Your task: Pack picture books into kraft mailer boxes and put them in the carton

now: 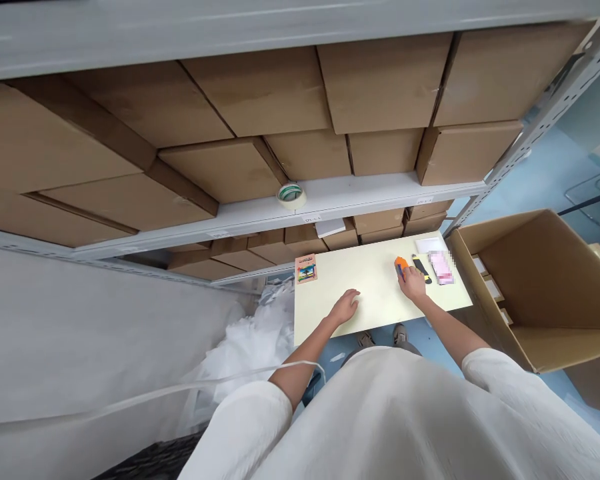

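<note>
My left hand (345, 307) rests near the front edge of the pale table (375, 267), its fingers apart and nothing in them. Farther right, my right hand (412, 283) has its fingers on an orange tool (401, 265) at the table's back half. Just right of that hand lies a black and yellow cutter (422, 268). Beside the cutter is a pink packet (444, 272), partly blurred, with a white item (427, 245) behind it. A small pink card with a colourful picture (307, 269) lies at the table's left end.
Metal shelves (395, 190) with brown cartons (390, 80) stand beyond the table. A tape roll (291, 195) sits on the shelf edge. A large open carton (555, 287) is at the right. White plastic wrap (250, 343) lies at the left. A pale cord (180, 387) crosses the lower left.
</note>
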`<state>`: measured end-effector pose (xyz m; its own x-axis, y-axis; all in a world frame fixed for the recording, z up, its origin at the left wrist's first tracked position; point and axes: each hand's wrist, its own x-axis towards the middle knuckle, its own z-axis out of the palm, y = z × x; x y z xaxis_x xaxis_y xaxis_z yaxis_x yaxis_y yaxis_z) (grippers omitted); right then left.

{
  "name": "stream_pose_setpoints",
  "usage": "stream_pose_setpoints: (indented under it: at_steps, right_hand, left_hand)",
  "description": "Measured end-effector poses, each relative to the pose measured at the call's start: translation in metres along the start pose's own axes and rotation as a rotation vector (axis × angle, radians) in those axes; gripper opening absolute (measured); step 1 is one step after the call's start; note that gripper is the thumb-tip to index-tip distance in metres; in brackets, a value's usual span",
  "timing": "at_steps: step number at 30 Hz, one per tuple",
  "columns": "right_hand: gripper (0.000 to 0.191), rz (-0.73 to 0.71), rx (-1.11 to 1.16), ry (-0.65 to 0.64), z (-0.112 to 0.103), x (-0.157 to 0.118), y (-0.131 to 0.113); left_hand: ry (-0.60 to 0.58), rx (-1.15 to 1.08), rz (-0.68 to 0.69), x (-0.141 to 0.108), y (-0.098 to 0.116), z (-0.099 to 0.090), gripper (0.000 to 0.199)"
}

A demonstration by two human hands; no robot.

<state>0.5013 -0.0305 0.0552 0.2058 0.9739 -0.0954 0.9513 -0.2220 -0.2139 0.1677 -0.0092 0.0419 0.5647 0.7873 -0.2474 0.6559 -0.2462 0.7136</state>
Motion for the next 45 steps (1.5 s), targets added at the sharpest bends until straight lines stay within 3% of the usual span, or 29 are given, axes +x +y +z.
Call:
stream_pose_setpoints:
  at_steps: [6, 17, 21, 25, 29, 34, 38, 45]
  right_hand:
    - [0.031, -0.169, 0.056, 0.028, -0.021, -0.004, -0.026]
    - [0.03, -0.463, 0.059, -0.104, -0.033, 0.009, -0.059]
    - [0.03, -0.591, 0.067, -0.153, -0.033, 0.015, -0.068]
    - [0.029, -0.742, 0.093, -0.225, -0.019, 0.015, -0.09]
    - [0.028, -0.905, 0.111, -0.301, -0.001, 0.003, -0.135]
    - [0.027, -1.088, 0.125, -0.37, 0.014, -0.02, -0.214]
    - [0.027, -1.17, 0.116, -0.405, 0.032, -0.035, -0.286]
    - [0.026, -1.228, 0.084, -0.492, 0.08, -0.059, -0.401]
  left_hand:
    - [0.061, -0.044, -0.002, -0.001, -0.001, -0.007, 0.042]
    - [0.324, -0.089, -0.106, -0.032, 0.01, -0.009, 0.041]
    - [0.396, -0.115, -0.206, -0.05, 0.015, 0.005, 0.044]
    - [0.504, -0.16, -0.329, -0.081, 0.017, 0.027, 0.045]
    - [0.611, -0.21, -0.44, -0.127, 0.009, 0.039, 0.044]
    - [0.764, -0.245, -0.547, -0.186, -0.015, 0.037, 0.043]
    - [0.861, -0.261, -0.58, -0.224, -0.05, 0.029, 0.045]
    - [0.924, -0.34, -0.631, -0.277, -0.128, 0.001, 0.048]
